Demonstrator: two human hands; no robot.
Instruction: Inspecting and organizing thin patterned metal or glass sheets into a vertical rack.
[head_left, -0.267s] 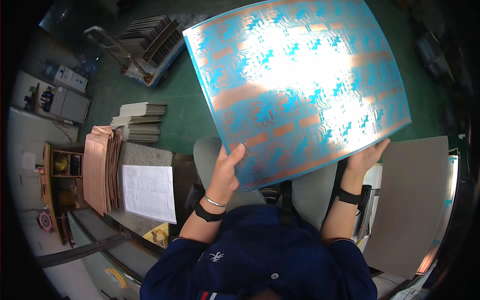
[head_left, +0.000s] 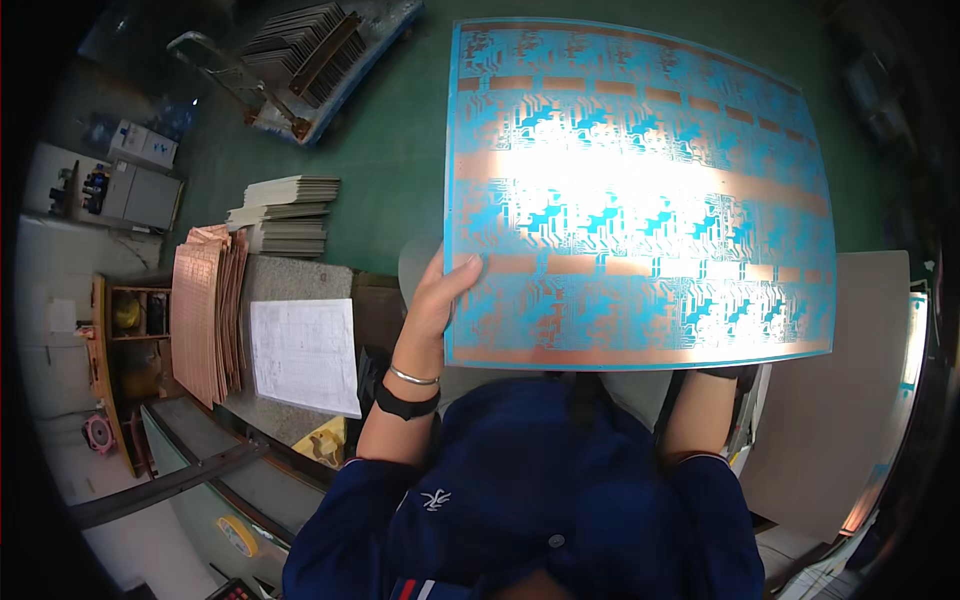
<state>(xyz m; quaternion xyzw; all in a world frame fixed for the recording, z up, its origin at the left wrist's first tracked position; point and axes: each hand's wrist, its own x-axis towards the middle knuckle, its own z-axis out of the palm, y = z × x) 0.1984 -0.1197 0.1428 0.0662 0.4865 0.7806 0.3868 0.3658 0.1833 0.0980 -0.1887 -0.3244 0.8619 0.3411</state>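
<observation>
A large circuit board panel [head_left: 610,315], blue with copper-coloured bands and traces, is held up in front of me, slightly bowed. Bright glare washes out its middle. My left hand [head_left: 440,295] grips its left edge near the lower corner, thumb on the printed face and the other fingers behind. Behind the panel's lower right edge my right hand is out of sight; only the right forearm [head_left: 697,410] and part of a black wristband show below it. The wrist on the left side carries a silver bangle and a black band.
At left, a stack of copper-coloured panels [head_left: 205,320] stands beside a printed paper sheet [head_left: 303,355] on a grey surface. Pale boards [head_left: 290,215] lie stacked beyond. A trolley [head_left: 300,120] holds dark panels at the far left. Tall grey board [head_left: 830,400] stands to my right.
The panel has turned to sit more level, its far edge coming nearer and its left side shifting right. My right hand, visible under the lower edge before, is now hidden behind the panel.
</observation>
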